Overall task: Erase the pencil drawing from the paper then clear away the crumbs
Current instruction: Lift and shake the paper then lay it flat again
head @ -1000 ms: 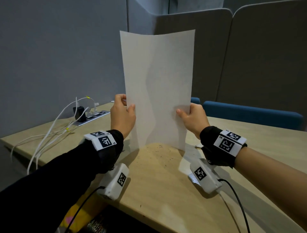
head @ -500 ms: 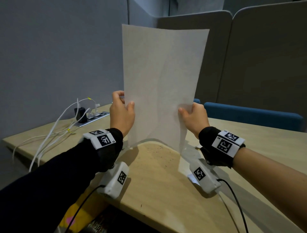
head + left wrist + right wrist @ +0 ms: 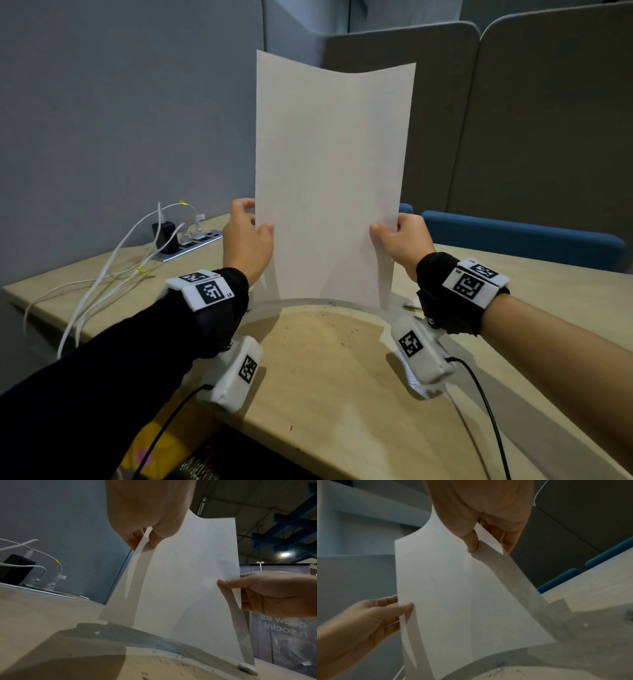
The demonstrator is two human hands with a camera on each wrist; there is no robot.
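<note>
Holding: white rectangular paper sheet [image 3: 329,178] upright, bowed, bottom edge near the beige wooden table [image 3: 342,377] | left hand [image 3: 247,240], right hand [image 3: 402,241] each pinching a side edge | risk: dark crumbs [image 3: 342,337] could be scattered if shaken hard.

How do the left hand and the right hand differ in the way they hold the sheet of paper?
The left hand pinches the paper's left edge; the right hand pinches its right edge. A black sleeve covers the left forearm, while the right forearm is bare. The left hand's fingertips sit slightly higher than the right's. In both grips the thumb lies on the near face and the fingers behind, at about the same height, holding the sheet upright.
</note>
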